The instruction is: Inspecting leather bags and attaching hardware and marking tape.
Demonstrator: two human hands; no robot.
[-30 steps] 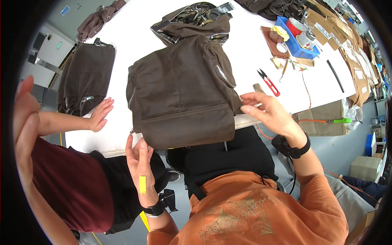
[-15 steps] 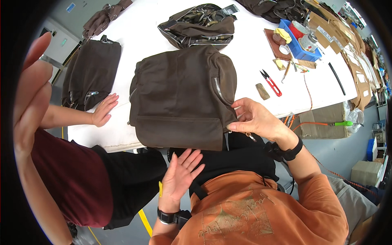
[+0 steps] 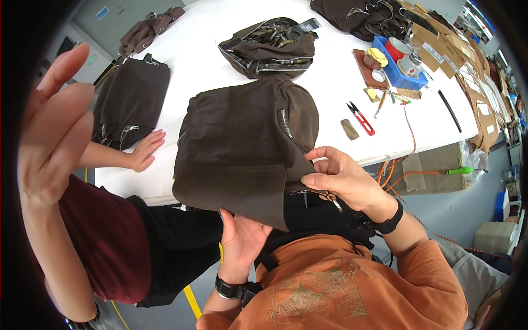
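A dark brown fabric bag (image 3: 236,132) lies across the table's near edge, a metal zipper curving down its right side. Its lower flap (image 3: 231,190) hangs over the edge, the right corner pointing down. My right hand (image 3: 346,179) pinches the bag's lower right edge between thumb and fingers, beside a dangling metal zipper pull (image 3: 334,202). Under the flap is my left hand (image 3: 245,242), thumb at the near edge and fingers hidden beneath, closed on that edge. A co-worker in a maroon top stands at left, one hand (image 3: 147,151) flat on the table.
The co-worker's other hand (image 3: 58,137) is raised at far left. Another brown bag (image 3: 135,96) lies nearby; an open one (image 3: 269,49) lies beyond mine. At right are red-handled thread snips (image 3: 361,118), a blue tray (image 3: 399,71) of jars, an awl-like tool and cardboard pieces (image 3: 440,41).
My left hand has risen from below the bag to its flap and slipped its fingers underneath. The bag has shifted slightly toward me, its flap's right corner now lower. My right hand keeps its pinch.
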